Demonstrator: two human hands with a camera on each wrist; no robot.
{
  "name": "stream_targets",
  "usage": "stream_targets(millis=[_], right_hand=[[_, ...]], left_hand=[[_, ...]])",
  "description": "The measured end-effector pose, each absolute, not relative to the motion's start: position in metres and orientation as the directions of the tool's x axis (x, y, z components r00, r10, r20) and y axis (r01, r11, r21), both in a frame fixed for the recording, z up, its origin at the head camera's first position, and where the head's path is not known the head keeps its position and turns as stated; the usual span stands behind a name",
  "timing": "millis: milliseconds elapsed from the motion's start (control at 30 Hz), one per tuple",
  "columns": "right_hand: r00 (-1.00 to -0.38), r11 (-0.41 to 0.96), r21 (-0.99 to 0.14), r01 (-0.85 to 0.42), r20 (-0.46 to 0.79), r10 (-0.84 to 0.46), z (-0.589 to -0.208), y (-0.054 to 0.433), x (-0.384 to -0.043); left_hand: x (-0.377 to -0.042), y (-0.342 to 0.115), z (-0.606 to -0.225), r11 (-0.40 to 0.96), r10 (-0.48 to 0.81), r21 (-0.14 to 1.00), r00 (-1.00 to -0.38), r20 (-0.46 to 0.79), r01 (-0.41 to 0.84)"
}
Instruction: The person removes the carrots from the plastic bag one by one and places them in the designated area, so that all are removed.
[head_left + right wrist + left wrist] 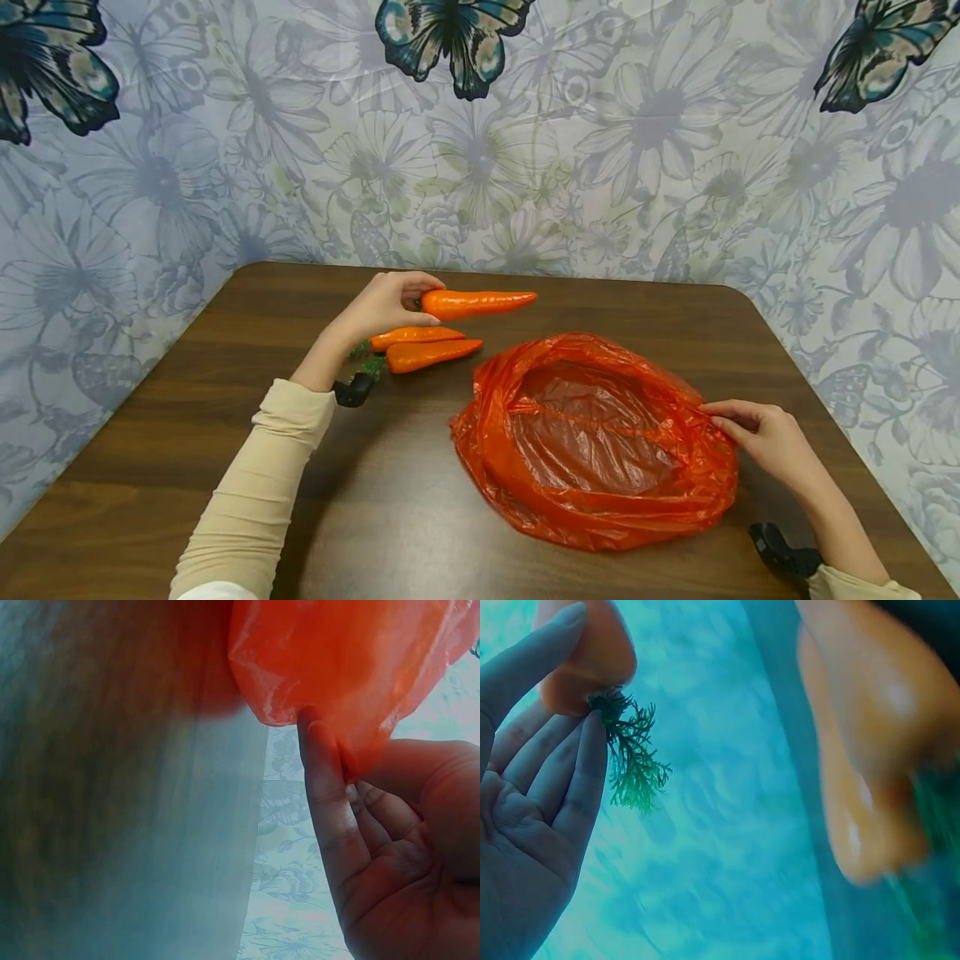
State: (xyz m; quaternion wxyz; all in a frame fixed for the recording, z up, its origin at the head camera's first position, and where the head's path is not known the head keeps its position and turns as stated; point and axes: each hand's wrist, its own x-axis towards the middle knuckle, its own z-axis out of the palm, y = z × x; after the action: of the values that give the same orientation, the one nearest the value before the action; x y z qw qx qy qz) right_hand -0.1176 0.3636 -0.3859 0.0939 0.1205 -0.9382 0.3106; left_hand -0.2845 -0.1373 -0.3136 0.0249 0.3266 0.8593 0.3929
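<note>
Brown wood-grain surface (187, 467) fills the near view, with bare room at its near left and between the two forearms; its far edge and right edge meet flowered wallpaper (675, 167) printed with butterflies. One orange plastic bag (592, 442) lies spread right of centre, mouth open upward, its near rim close to the near edge. At the bag's right rim the right hand (765, 437) pinches a fold of plastic between thumb and fingers; the right wrist view shows the fingertips (319, 750) against the film. Three carrots in all lie left of the bag. The left hand (382, 307) grips one carrot (480, 302) by its thick end, lifted, tip pointing right. Two more carrots (420, 346) rest side by side just beneath it, green tops leftward, near the bag's far left rim.
</note>
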Motion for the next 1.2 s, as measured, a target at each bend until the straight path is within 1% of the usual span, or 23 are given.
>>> stream_targets(millis=[200, 367, 533, 733, 967, 1200], right_hand=[[-0.955, 0.777, -0.563, -0.280, 0.246, -0.165, -0.386, 0.364, -0.118], [-0.957, 0.777, -0.567, -0.273, 0.243, -0.159, -0.387, 0.364, -0.118], [-0.957, 0.778, -0.566, -0.271, 0.242, -0.158, -0.388, 0.365, -0.118], [-0.957, 0.773, -0.572, -0.275, 0.242, -0.161, -0.390, 0.365, -0.118], [-0.957, 0.775, -0.569, -0.273, 0.241, -0.160, -0.391, 0.366, -0.117], [-0.954, 0.773, -0.570, -0.280, 0.255, -0.158, -0.389, 0.366, -0.119]], left_hand=[[-0.295, -0.177, -0.322, 0.556, 0.484, 0.689, -0.855, 0.186, 0.465], [-0.305, -0.203, -0.335, 0.599, 0.418, 0.689, -0.894, 0.164, 0.407], [-0.317, -0.224, -0.350, 0.665, 0.408, 0.627, -0.901, 0.149, 0.406], [-0.324, -0.237, -0.364, 0.725, 0.396, 0.588, -0.916, 0.070, 0.358], [-0.327, -0.241, -0.372, 0.728, 0.421, 0.581, -0.906, 0.040, 0.364], [-0.327, -0.237, -0.372, 0.732, 0.431, 0.571, -0.902, 0.032, 0.370]])
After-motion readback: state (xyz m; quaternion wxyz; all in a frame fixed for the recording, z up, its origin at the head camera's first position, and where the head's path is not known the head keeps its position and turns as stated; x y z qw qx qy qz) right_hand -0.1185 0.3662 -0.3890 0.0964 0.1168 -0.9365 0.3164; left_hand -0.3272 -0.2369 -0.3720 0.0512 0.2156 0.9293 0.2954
